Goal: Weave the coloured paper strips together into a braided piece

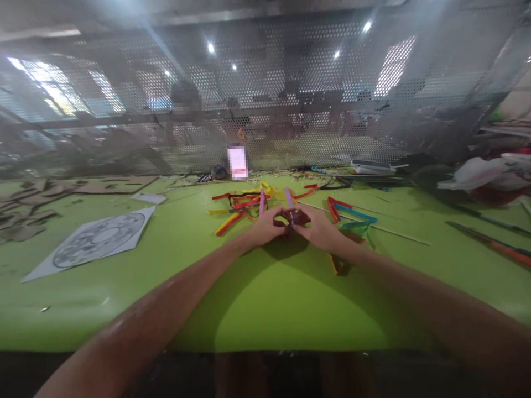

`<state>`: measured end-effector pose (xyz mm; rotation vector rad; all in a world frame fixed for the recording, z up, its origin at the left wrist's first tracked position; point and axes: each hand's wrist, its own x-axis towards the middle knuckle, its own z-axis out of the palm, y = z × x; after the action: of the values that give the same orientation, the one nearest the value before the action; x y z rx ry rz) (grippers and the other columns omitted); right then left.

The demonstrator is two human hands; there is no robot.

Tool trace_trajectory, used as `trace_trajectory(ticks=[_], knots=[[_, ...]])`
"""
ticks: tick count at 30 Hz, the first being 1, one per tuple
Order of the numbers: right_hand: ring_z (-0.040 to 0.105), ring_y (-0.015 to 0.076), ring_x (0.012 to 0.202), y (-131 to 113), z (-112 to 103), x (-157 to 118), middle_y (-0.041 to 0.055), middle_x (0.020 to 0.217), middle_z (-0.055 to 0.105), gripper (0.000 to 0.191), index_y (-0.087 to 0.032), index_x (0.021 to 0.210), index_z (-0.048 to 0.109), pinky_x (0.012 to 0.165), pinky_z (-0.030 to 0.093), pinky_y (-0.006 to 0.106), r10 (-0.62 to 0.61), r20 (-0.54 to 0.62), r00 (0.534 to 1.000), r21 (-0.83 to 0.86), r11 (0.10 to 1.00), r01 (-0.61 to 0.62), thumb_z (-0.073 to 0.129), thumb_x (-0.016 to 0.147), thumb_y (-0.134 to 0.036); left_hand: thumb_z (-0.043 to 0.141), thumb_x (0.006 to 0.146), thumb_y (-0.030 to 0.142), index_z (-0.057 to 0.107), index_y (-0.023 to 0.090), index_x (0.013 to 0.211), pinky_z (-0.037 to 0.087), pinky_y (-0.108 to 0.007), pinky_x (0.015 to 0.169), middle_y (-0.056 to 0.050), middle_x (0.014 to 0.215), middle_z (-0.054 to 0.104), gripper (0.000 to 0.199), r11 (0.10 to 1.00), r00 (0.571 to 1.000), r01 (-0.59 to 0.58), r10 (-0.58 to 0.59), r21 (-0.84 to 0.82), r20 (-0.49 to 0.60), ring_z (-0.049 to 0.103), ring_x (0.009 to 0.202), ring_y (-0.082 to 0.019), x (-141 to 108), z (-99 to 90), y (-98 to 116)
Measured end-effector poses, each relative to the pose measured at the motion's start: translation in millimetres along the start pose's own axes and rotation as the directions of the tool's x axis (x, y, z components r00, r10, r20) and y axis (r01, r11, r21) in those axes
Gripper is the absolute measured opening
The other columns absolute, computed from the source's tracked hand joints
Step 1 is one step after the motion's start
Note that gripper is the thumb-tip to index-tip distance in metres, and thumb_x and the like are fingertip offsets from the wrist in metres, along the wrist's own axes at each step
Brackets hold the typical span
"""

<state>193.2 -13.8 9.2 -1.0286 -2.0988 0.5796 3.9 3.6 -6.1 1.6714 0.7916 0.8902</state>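
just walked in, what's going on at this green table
A person's left hand and right hand meet, fingertips together, at a purple strip above the green table. The fingers hide each hand's exact grip. Red and yellow strips lie beyond the left hand. A printed sheet lies flat farther left.

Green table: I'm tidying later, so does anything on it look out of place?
Mainly clutter: ragged cardboard lies scattered at the left, its pieces overlapping in no order. Colored strips beyond the left hand look jumbled. I see no spill.
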Motion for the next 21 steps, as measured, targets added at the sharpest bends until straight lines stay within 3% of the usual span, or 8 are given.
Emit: trace_trajectory(ticks=[8, 21], knots=[[0.069, 0.0204, 0.092, 3.5, -0.1, -0.2, 0.0118, 0.109, 0.070, 0.040, -0.015, 0.121, 0.060, 0.089, 0.056, 0.040, 0.019, -0.009, 1.000, -0.014, 1.000, -0.019, 0.063, 0.082, -0.008, 0.073, 0.078, 0.013, 0.053, 0.013, 0.095, 0.059, -0.029, 0.064, -0.005, 0.099, 0.061, 0.026, 1.000, 1.000, -0.015, 0.016, -0.025, 0.017, 0.066, 0.068, -0.010, 0.9, -0.7, -2.9], [0.069, 0.0204, 0.093, 3.0, 0.0, 0.0, 0.0118, 0.112, 0.070, 0.040, -0.016, 0.120, 0.061, 0.090, 0.057, 0.040, 0.007, -0.004, 1.000, -0.031, 1.000, -0.008, 0.063, 0.081, -0.007, 0.070, 0.080, 0.010, 0.054, 0.012, 0.095, 0.060, -0.031, 0.066, -0.006, 0.099, 0.062, 0.022, 1.000, 1.000, 0.000, 0.000, -0.026, 0.012, 0.068, 0.070, -0.012, 1.8, -1.1, -3.3]])
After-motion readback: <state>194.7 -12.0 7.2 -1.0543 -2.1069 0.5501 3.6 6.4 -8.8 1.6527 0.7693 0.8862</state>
